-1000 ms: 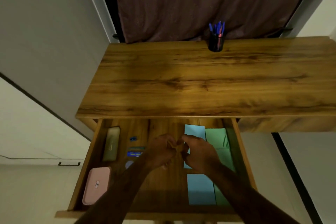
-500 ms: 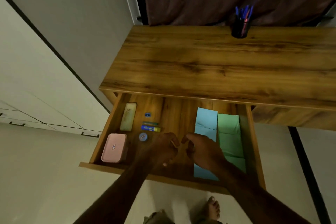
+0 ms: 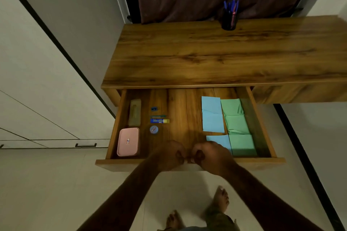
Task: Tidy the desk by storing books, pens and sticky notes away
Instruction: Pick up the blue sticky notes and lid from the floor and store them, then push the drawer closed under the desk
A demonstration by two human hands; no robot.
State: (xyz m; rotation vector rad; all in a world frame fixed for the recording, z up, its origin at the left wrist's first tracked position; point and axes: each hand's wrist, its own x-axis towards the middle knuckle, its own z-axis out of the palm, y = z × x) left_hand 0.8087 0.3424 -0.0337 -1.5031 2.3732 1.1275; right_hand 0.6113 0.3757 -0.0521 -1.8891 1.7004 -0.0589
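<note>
The wooden desk's drawer [image 3: 262,161] stands pulled out below the desktop [image 3: 206,58]. Inside on the right lie blue sticky notes [image 3: 212,116] beside green sticky notes [image 3: 234,118]. A dark pen holder [image 3: 229,21] with several blue pens stands at the desk's back edge. My left hand [image 3: 169,155] and my right hand [image 3: 212,157] sit close together at the middle of the drawer's front edge, with fingers curled over it. My right hand covers part of the nearest blue note.
On the drawer's left are a pink case [image 3: 128,141], a pale translucent case [image 3: 134,112], a glue stick [image 3: 160,121], a small blue sharpener [image 3: 154,108] and a round blue item [image 3: 154,129]. A curtain hangs behind the desk. A wall is at the left. My bare feet stand below the drawer.
Both hands drew back from inside the drawer to its front edge, staying close together. The view shifted, so the drawer's whole inside now shows.
</note>
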